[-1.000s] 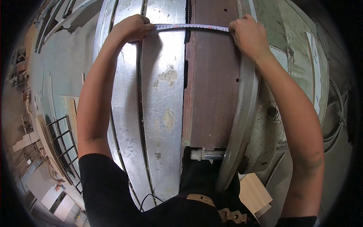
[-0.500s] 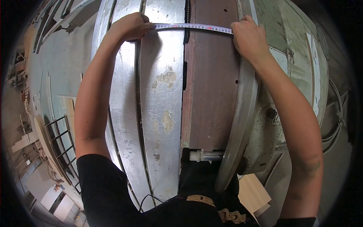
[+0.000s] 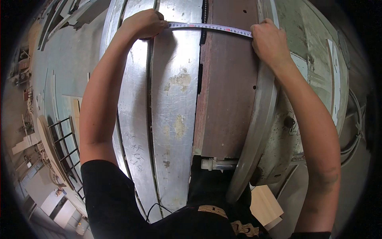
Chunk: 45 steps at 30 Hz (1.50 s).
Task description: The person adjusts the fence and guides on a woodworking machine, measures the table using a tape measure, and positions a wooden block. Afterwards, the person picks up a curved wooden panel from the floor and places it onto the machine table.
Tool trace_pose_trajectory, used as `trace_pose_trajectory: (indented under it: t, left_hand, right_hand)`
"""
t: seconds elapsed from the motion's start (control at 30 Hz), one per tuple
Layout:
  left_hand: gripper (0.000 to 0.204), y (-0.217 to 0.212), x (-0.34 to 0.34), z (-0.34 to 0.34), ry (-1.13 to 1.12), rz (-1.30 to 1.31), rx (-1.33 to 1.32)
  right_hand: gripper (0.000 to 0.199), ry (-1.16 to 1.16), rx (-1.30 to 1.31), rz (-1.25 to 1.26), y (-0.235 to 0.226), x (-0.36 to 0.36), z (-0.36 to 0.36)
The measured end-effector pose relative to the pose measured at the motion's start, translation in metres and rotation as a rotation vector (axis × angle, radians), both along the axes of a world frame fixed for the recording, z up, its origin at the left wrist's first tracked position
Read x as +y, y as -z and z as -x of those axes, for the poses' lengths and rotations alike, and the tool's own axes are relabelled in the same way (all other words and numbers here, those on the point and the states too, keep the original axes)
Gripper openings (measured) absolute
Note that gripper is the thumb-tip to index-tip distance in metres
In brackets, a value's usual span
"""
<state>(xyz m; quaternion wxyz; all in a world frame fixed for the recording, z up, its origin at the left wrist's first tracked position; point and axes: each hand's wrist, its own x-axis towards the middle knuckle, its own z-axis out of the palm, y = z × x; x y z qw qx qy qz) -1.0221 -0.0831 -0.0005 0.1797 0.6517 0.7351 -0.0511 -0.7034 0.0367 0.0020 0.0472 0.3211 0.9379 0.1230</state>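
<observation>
Your left hand (image 3: 145,23) and right hand (image 3: 270,42) each pinch an end of a tape (image 3: 209,28), stretched between them across a brown board (image 3: 230,91).

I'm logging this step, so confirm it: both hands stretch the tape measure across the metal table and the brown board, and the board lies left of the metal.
Wrong side. The head view shows the brown board right of the metal table. The left hand and right hand do stretch the tape measure across both.
</observation>
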Motion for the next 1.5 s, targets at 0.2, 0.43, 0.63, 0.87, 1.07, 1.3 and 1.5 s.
trace_pose_trajectory:
  t: [0.2, 0.43, 0.63, 0.87, 1.07, 1.3, 1.5]
  left_hand:
    - [0.039, 0.009, 0.001, 0.012, 0.04, -0.056, -0.008]
    - [0.039, 0.02, 0.002, 0.013, -0.09, -0.014, 0.004]
    - [0.039, 0.037, -0.002, 0.024, -0.092, -0.076, -0.001]
    - [0.038, 0.03, -0.001, 0.012, -0.18, -0.033, 0.021]
    - [0.038, 0.027, -0.003, 0.015, -0.072, -0.076, 0.044]
    - [0.037, 0.002, -0.006, -0.01, -0.221, -0.024, -0.012]
    - [0.038, -0.016, -0.009, -0.013, -0.302, 0.019, -0.008]
  right_hand:
    - [0.01, -0.017, 0.017, -0.001, -0.002, -0.001, 0.002]
    - [0.008, -0.056, 0.036, -0.023, 0.003, 0.003, -0.002]
    - [0.007, -0.028, 0.002, -0.016, 0.004, 0.004, 0.0]
    - [0.007, -0.046, 0.027, -0.011, 0.007, 0.005, -0.003]
    - [0.007, -0.072, 0.044, -0.018, 0.004, 0.006, -0.004]
    - [0.006, -0.072, 0.06, -0.021, 0.006, 0.007, -0.007]
    - [0.019, -0.105, 0.398, 0.107, 0.001, 0.009, -0.001]
